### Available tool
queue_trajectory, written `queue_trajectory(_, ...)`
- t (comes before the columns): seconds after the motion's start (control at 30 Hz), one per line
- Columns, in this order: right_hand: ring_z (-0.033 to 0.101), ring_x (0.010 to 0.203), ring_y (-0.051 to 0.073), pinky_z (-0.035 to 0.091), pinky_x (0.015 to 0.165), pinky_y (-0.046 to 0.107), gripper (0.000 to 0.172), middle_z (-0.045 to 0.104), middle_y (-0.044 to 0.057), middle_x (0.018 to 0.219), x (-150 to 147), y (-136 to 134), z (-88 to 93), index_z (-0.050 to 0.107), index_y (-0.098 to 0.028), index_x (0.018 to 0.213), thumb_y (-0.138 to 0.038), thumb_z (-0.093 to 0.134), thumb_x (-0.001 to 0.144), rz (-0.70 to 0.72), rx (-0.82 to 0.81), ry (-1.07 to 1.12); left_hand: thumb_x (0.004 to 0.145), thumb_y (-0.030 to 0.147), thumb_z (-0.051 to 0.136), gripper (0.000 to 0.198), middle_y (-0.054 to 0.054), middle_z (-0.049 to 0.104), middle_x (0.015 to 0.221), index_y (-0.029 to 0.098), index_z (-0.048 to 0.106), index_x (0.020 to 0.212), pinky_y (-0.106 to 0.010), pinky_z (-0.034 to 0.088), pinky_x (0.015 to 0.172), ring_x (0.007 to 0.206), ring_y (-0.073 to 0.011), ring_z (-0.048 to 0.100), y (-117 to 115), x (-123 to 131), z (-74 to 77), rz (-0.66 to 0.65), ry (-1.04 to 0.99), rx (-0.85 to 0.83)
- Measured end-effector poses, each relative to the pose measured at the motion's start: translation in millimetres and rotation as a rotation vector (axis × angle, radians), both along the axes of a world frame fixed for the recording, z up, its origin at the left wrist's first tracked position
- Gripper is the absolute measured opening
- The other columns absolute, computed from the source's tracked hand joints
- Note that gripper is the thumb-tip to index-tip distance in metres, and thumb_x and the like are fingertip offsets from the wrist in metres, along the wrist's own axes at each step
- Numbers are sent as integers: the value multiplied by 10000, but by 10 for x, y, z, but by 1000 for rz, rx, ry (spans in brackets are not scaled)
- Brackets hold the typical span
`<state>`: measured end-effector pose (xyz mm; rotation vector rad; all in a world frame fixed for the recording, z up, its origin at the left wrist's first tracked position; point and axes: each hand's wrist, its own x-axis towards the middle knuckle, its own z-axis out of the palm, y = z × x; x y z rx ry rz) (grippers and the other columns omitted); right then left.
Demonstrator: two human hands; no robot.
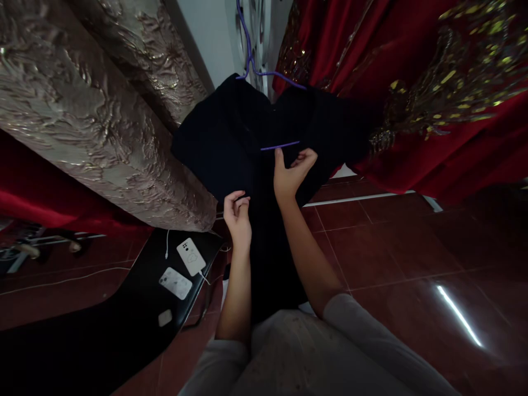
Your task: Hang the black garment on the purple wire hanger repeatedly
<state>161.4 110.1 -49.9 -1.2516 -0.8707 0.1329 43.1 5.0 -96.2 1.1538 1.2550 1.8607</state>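
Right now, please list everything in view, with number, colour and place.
Thin hanger: one, purple, upper centre.
Cloth garment: one, dark navy, on the hanger.
Embossed shiny fabric: count unclear, cream, upper left.
Sequinned cloth: count unclear, red, upper right.
Plain glossy cloth: one, red, left edge.
Long flat table: one, black, lower left.
Rectangular phones: two, whitish, on the table.
Small rounded object: one, whitish, same table.
Thin cables: several, white, left.
Square floor tiles: many, dark red, below.
Metal floor bar: one, whitish, right.
Smooth wall: one, pale, top centre.
Sleeves: two, grey, bottom.
Left hand: one, bare, at garment's left.
Right hand: one, bare, below hanger's crossbar.
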Motion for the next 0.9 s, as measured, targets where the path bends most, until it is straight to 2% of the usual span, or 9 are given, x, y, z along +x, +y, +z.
queue_trajectory(0.1, 559, 1036, 223, 498, 992, 444, 300, 485, 92, 1065, 47, 234, -89, 393, -229, 1026, -125, 572, 809, -45, -46, -4, 916, 259, 631, 194, -90, 680, 1124, 173, 630, 1091, -325, 569, 923, 958, -170, 715, -88, 30, -76, -27, -34, -36)
queue_trajectory(0.2, 583, 1023, 219, 476, 1034, 437, 409, 550, 83, 1055, 158, 145, -292, 419, -211, 1006, -28, 556, 666, 82, -209, 61, 909, 260, 641, 195, -87, 684, 1100, 167, 642, 1080, -306, 566, 902, 920, -155, 708, -145, 65, -150, -52, -57, -53)
queue_trajectory(0.33, 613, 881, 187, 527, 882, 366, 431, 631, 40, 995, 205, -468, -527, 501, -194, 1018, -153, 693, 635, 477, -450, 255, 895, 219, 622, 218, -86, 682, 1091, 173, 635, 1108, -299, 562, 905, 947, -158, 696, -145, 139, -208, -81, 4, -61)
queue_trajectory(0.47, 562, 635, 139, 455, 543, 259, 323, 627, -5, 796, 192, -1037, -516, 587, -195, 973, -401, 691, 746, 730, -568, 442, 872, 167, 619, 360, -101, 693, 1180, 183, 612, 1231, -367, 526, 1030, 1126, -208, 674, -190, 228, -140, -213, 125, -80)
queue_trajectory(0.57, 516, 547, 111, 397, 476, 233, 264, 577, -29, 665, 206, -1195, -344, 598, -204, 851, -439, 694, 778, 786, -535, 455, 910, 196, 631, 311, -95, 701, 1176, 189, 630, 1221, -376, 519, 1037, 1137, -219, 668, -274, 268, 2, -272, 199, -68)
queue_trajectory(0.67, 514, 508, 102, 408, 474, 235, 309, 552, -41, 611, 184, -1263, -149, 549, -214, 808, -477, 710, 802, 785, -445, 544, 952, 240, 624, 77, -47, 704, 942, 190, 667, 992, -323, 549, 895, 924, -186, 680, -344, 302, 110, -227, 243, -41)
queue_trajectory(0.77, 543, 509, 111, 480, 533, 257, 398, 553, -60, 604, 100, -1347, -45, 454, -243, 851, -538, 720, 827, 676, -201, 621, 921, 235, 666, 108, -10, 655, 788, 187, 625, 834, -278, 541, 777, 784, -158, 651, -377, 355, 96, -108, 222, -16)
queue_trajectory(0.83, 564, 530, 110, 502, 568, 259, 423, 564, -67, 631, 42, -1390, -46, 422, -250, 855, -494, 765, 812, 638, -103, 596, 897, 224, 696, 80, -4, 653, 783, 187, 630, 870, -265, 544, 751, 760, -150, 655, -389, 395, 41, -59, 186, -1)
queue_trajectory(0.9, 582, 567, 102, 499, 577, 246, 408, 586, -59, 684, 12, -1400, -82, 453, -243, 847, -416, 816, 777, 660, -133, 551, 886, 226, 716, 126, -24, 687, 876, 188, 657, 990, -265, 559, 746, 783, -153, 678, -401, 423, -14, -35, 166, 2)
